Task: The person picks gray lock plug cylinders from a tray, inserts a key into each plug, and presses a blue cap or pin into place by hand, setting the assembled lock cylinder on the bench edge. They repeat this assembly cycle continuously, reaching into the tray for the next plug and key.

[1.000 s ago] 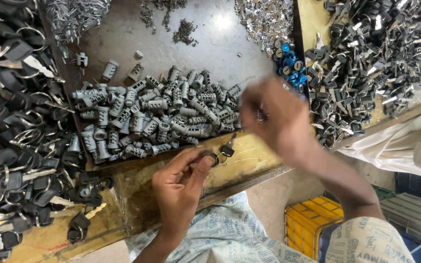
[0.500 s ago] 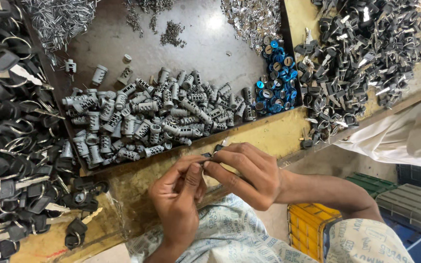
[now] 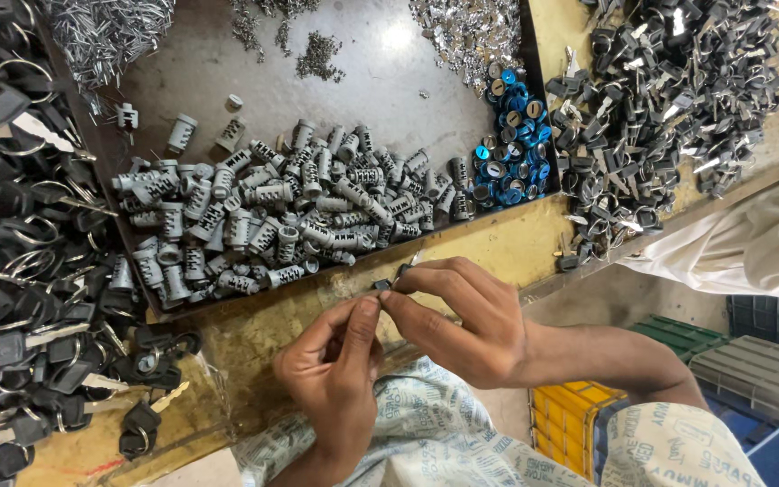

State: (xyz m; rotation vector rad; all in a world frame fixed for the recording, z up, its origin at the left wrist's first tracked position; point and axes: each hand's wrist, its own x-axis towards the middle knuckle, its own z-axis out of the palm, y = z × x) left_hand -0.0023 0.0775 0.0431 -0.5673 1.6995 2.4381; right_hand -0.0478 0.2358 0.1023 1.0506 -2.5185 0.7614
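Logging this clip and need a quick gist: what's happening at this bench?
A person sits at a workbench, both hands meeting over its front edge. The left hand and right hand pinch a small dark part between their fingertips. Just beyond lies a dark tray with a heap of grey metal cylinders and some blue caps. Piles of black-headed keys sit at both sides.

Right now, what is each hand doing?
Left hand: fingertips pinched on a small dark part.
Right hand: fingertips pinched on the same part, from the other side.
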